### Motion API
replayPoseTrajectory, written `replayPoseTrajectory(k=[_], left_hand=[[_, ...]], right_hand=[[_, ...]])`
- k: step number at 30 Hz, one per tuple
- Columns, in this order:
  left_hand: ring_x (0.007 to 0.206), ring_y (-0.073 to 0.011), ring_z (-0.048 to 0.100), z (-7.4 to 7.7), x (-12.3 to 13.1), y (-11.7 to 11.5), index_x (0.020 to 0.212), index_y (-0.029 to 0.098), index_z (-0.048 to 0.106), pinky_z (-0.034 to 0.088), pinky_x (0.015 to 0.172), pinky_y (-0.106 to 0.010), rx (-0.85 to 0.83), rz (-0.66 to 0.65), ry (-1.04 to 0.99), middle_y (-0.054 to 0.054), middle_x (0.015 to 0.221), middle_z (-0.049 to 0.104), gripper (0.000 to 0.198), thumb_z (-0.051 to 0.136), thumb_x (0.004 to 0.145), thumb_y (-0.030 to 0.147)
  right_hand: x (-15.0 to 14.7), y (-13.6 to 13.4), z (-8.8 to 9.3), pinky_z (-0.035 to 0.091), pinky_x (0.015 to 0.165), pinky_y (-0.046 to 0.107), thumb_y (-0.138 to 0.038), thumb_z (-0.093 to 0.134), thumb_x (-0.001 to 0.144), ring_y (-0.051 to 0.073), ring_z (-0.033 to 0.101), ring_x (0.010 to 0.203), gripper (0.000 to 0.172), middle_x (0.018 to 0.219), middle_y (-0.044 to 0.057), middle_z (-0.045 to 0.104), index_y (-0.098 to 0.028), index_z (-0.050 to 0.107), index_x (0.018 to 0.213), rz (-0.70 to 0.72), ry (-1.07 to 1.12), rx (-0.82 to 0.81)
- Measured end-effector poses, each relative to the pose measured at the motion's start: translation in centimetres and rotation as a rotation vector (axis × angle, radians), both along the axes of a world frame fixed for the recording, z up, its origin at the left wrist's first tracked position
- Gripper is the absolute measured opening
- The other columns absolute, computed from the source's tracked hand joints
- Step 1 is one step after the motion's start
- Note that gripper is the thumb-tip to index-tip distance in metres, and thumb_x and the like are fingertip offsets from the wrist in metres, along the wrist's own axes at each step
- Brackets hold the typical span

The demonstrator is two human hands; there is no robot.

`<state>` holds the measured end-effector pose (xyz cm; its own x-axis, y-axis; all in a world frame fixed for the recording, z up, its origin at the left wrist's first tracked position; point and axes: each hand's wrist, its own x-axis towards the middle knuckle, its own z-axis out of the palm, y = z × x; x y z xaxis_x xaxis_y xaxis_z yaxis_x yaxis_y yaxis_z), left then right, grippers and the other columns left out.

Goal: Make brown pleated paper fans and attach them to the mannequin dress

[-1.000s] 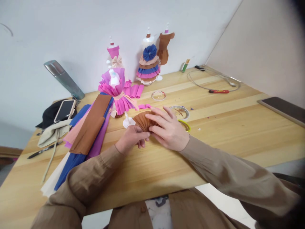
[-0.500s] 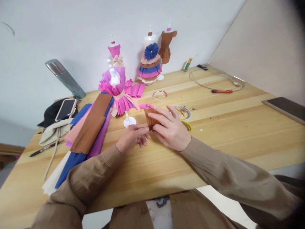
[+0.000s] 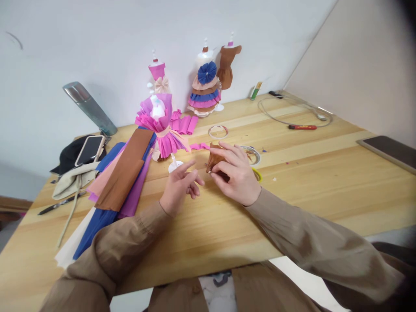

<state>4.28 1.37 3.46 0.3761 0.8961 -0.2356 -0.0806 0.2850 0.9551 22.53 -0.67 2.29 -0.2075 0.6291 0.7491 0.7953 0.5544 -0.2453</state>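
A small pleated piece of brown crepe paper [image 3: 213,158] is pinched at its gathered lower edge by my right hand [image 3: 238,173], whose fingers cover much of it. Just left of the paper, my left hand [image 3: 182,184] hovers with its fingers apart and nothing in them. Behind that hand stands a small mannequin in a pink paper dress [image 3: 162,125] on a round white base. A pink paper strip [image 3: 199,146] lies beyond the brown piece.
Crepe paper sheets [image 3: 125,173] lie at left beside a phone [image 3: 90,150] and a pen [image 3: 60,203]. More dressed mannequins [image 3: 206,93] stand by the wall. Tape rolls [image 3: 218,131], a red-handled tool [image 3: 302,127] and a cable [image 3: 276,119] lie at right.
My left hand has let go of the brown paper and drawn back to the left, its fingers spreading. My right hand keeps the paper, which is now tilted.
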Motion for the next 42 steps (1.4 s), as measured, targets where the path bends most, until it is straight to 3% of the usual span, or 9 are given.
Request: replayPoseTrajectory(k=[5,8,11,18,24,31,35,42], left_hand=[[0.055,-0.0088,0.054,-0.6,-0.1,0.2,0.085,0.015,0.069,0.043,0.052,-0.022,0.489,0.022,0.332,-0.001,0.070,0.065,0.018,0.067,0.074,0.028],[0.061,-0.0104,0.055,-0.3,0.0,-0.1,0.086,0.018,0.071,0.044,0.059,-0.022,0.751,0.023,0.493,-0.002,0.074,0.066,0.012,0.065,0.078,0.025],[0.059,-0.0104,0.053,0.4,0.1,-0.4,0.081,0.017,0.071,0.043,0.058,-0.022,0.837,0.017,0.570,-0.002,0.071,0.065,0.011,0.063,0.080,0.025],[0.054,-0.0090,0.051,1.1,0.4,-0.6,0.078,0.016,0.069,0.040,0.051,-0.021,0.632,-0.007,0.496,0.000,0.066,0.065,0.010,0.063,0.076,0.025],[0.060,-0.0107,0.055,0.7,0.2,-0.1,0.075,0.015,0.068,0.042,0.055,-0.021,0.617,-0.068,0.427,-0.001,0.066,0.063,0.013,0.060,0.078,0.025],[0.050,-0.0093,0.057,1.2,0.0,0.1,0.073,0.012,0.067,0.045,0.048,-0.020,0.341,-0.110,0.306,-0.002,0.062,0.063,0.026,0.058,0.080,0.036],[0.041,-0.0074,0.052,1.3,0.4,0.0,0.067,0.013,0.062,0.043,0.043,-0.019,0.224,-0.133,0.259,0.002,0.050,0.057,0.031,0.066,0.074,0.043],[0.042,-0.0070,0.053,1.4,0.5,-0.1,0.067,0.013,0.061,0.041,0.042,-0.018,0.207,-0.094,0.197,0.003,0.049,0.057,0.026,0.072,0.069,0.037]], right_hand=[[-0.2,-0.1,0.0,0.040,0.099,0.058,-0.015,0.061,0.076,0.034,0.052,0.125,0.010,0.118,0.012,0.068,-0.020,0.062,0.068,0.017,0.098,-0.035],[-0.6,-0.3,0.2,0.040,0.100,0.058,-0.015,0.060,0.077,0.034,0.051,0.126,0.011,0.119,0.012,0.067,-0.020,0.063,0.068,0.053,0.120,-0.071],[-0.8,-0.7,0.5,0.040,0.100,0.058,-0.014,0.060,0.077,0.035,0.051,0.126,0.011,0.119,0.013,0.067,-0.019,0.063,0.068,0.062,0.113,-0.094],[-1.0,-1.1,0.8,0.037,0.102,0.060,-0.013,0.061,0.077,0.036,0.051,0.125,0.010,0.120,0.013,0.066,-0.019,0.062,0.068,0.041,0.096,-0.083],[-1.1,-1.1,0.8,0.039,0.099,0.059,-0.013,0.060,0.076,0.035,0.052,0.125,0.012,0.120,0.012,0.067,-0.021,0.061,0.067,0.051,0.099,-0.084],[-1.0,-1.0,0.8,0.039,0.100,0.059,-0.013,0.060,0.077,0.036,0.052,0.125,0.011,0.119,0.013,0.067,-0.020,0.060,0.068,0.017,0.077,-0.047],[-1.2,-1.1,0.8,0.036,0.102,0.059,-0.014,0.060,0.079,0.035,0.053,0.125,0.011,0.118,0.013,0.068,-0.019,0.060,0.070,-0.010,0.017,0.002],[-1.3,-1.4,1.0,0.034,0.105,0.058,-0.021,0.062,0.082,0.034,0.052,0.126,0.004,0.118,0.013,0.068,-0.019,0.063,0.078,0.058,-0.004,0.027]])
